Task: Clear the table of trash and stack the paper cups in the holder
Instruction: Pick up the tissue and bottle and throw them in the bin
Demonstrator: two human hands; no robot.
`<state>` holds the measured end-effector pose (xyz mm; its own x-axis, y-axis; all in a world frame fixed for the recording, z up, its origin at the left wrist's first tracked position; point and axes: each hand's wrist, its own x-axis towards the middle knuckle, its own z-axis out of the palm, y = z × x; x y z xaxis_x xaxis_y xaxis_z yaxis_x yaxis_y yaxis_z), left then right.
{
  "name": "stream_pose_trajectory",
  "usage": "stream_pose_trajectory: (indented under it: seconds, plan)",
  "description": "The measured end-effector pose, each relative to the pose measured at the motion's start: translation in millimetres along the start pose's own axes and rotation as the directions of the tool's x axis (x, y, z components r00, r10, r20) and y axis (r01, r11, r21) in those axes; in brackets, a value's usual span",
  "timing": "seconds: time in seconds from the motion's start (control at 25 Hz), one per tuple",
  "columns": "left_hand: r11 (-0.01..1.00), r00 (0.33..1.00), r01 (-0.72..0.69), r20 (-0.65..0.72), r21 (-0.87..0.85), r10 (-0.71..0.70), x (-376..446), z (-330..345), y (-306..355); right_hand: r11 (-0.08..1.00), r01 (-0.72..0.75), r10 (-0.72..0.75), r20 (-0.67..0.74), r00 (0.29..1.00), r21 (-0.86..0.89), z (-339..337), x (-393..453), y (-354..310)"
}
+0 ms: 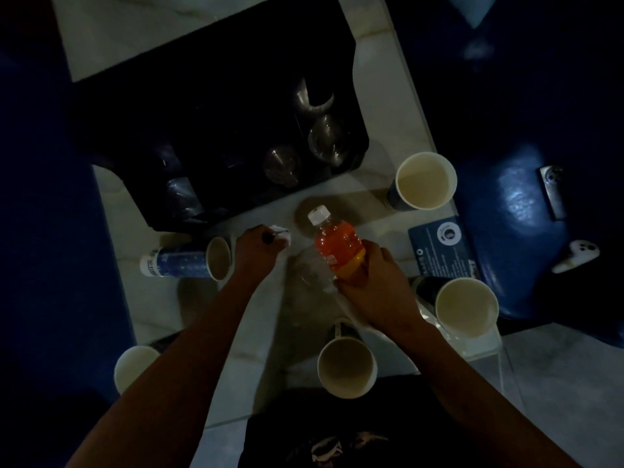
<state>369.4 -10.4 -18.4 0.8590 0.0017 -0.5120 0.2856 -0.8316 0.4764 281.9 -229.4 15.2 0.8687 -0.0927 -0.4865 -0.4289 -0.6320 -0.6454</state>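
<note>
My right hand (374, 292) grips an orange drink bottle (337, 244) with a white cap, tilted over the pale table (388, 106). My left hand (256, 248) is closed around crumpled white paper (280, 233) and a small dark object. Several paper cups stand upright: one at the back right (426, 181), one at the right (466, 307), one near me (347, 367), one at the left edge (133, 368). A blue patterned cup (189, 260) lies on its side left of my left hand. A clear plastic item (312, 268) lies between my hands.
A black tray or bin (216, 106) holding clear glasses (326, 138) fills the far half of the table. A blue booklet (440, 248) lies at the right edge. Blue seats flank the table; a white game controller (577, 255) rests on the right one.
</note>
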Motion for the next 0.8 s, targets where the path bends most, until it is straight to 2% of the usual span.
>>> stream_pose_trajectory:
  seconds: [0.08, 0.16, 0.2, 0.28, 0.44, 0.6, 0.8]
  plan:
    - [0.971, 0.997, 0.073, -0.012, -0.228, -0.078, -22, -2, 5, 0.999, 0.021, -0.021, -0.004, 1.000, 0.049, -6, -5, -4]
    - [0.843, 0.975, 0.193, 0.000, -0.502, -0.223, -45, -5, 11, 0.993, 0.057, -0.055, -0.031, 0.998, 0.103, -16, -9, -13]
    - [0.808, 0.964, 0.212, -0.015, -0.550, -0.264, -56, -6, 12, 0.989, 0.078, -0.072, -0.050, 0.996, 0.127, -22, -11, -19]
    - [0.786, 0.959, 0.216, -0.026, -0.580, -0.283, -80, -9, 14, 0.975, 0.134, -0.123, -0.074, 0.990, 0.178, -34, -18, -30]
    - [0.700, 0.972, 0.100, -0.081, -0.707, -0.221, -126, -22, 12, 0.945, 0.223, -0.198, -0.127, 0.972, 0.238, -55, -40, -46]
    - [0.560, 0.977, 0.068, -0.058, -0.826, -0.205, -162, -39, 2, 0.929, 0.273, -0.221, -0.218, 0.951, 0.250, -61, -73, -55]
    - [0.561, 0.993, 0.008, -0.061, -0.828, -0.104, -191, -43, -25, 0.955, 0.234, -0.146, -0.401, 0.904, 0.181, -57, -125, -48]
